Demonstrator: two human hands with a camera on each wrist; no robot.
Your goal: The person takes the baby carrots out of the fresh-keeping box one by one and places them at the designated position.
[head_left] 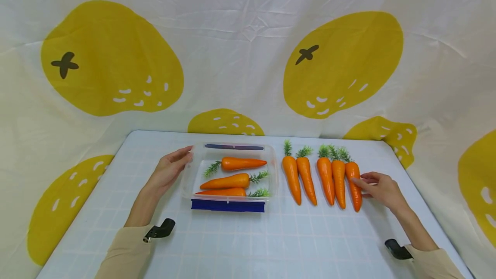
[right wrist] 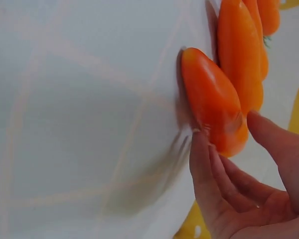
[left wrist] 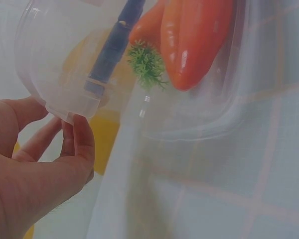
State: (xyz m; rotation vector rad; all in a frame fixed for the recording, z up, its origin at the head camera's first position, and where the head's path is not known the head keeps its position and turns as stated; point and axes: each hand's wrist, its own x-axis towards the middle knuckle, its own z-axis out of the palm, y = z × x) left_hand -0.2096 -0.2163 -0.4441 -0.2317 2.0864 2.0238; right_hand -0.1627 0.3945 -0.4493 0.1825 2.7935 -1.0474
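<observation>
My left hand (head_left: 167, 172) grips the left edge of a clear plastic container (head_left: 274, 173), thumb and fingers pinching its side flap in the left wrist view. Inside lie three orange carrots, among them a middle carrot (head_left: 226, 181) with its green top to the right. Over at the right, my right hand (head_left: 383, 190) has the rightmost carrot (right wrist: 214, 94) between thumb and fingers, near its thick end. That carrot lies on the table with its tip toward me.
Several more carrots, including a leftmost carrot (head_left: 291, 178), lie in a row right of the container, green tops away from me. A blue latch (head_left: 227, 206) hangs at the container's front. Behind the white table (head_left: 232, 244) hangs a fruit-print cloth (head_left: 232, 55).
</observation>
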